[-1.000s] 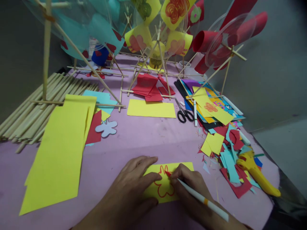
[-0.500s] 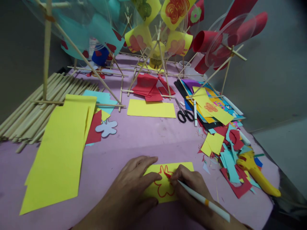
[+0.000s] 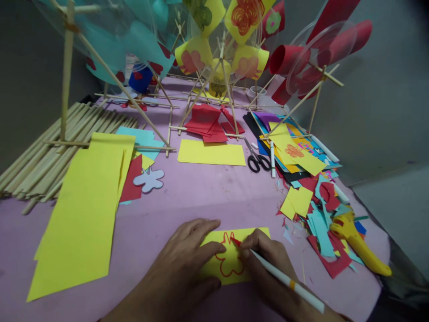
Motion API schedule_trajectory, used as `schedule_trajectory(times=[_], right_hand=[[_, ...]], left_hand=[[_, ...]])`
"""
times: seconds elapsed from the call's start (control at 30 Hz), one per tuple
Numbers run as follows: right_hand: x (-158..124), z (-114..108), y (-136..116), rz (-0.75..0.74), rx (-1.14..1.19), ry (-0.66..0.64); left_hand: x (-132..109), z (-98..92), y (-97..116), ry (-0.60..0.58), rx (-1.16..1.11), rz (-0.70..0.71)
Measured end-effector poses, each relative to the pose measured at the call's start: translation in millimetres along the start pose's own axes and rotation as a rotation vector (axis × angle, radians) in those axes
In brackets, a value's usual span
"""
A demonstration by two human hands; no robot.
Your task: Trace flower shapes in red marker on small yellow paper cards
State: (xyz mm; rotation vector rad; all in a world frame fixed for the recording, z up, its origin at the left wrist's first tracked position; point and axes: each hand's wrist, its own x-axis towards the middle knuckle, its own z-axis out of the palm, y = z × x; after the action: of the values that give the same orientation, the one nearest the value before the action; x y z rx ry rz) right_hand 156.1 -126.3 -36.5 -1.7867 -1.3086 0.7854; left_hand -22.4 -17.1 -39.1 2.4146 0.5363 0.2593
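Observation:
A small yellow sheet of paper lies on the table near me, bearing a red butterfly-like outline. Across its left part rests my left hand, fingers spread and pressing it down. My right hand pinches a white felt-tip marker with an orange band. The marker's red tip touches the paper at the top of the outline, near two thin antenna-like loops. Part of the sheet is hidden under both hands. Farther off to the left lies a pale butterfly cutout.
Yellow sheets and wooden sticks lie left. Scissors, paper scraps and a yellow glue gun are on the right. Stick-framed pinwheels stand at the back of the pink-covered table.
The marker tip has shifted very slightly up along the outline, and the right hand has moved a little with it. My left hand stays in place.

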Motion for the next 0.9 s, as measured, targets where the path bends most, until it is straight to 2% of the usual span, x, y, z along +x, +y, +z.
schedule_trajectory(times=[0.43,0.9], right_hand=[[7.3,1.9,-5.3,-0.041,-0.061,-0.051],[8.3,1.4,-7.7,-0.060,-0.100,-0.046]], left_hand=[[-0.2,-1.6,0.6,-0.008,0.010,0.000],[-0.8,-0.8,1.2,0.011,0.003,0.005]])
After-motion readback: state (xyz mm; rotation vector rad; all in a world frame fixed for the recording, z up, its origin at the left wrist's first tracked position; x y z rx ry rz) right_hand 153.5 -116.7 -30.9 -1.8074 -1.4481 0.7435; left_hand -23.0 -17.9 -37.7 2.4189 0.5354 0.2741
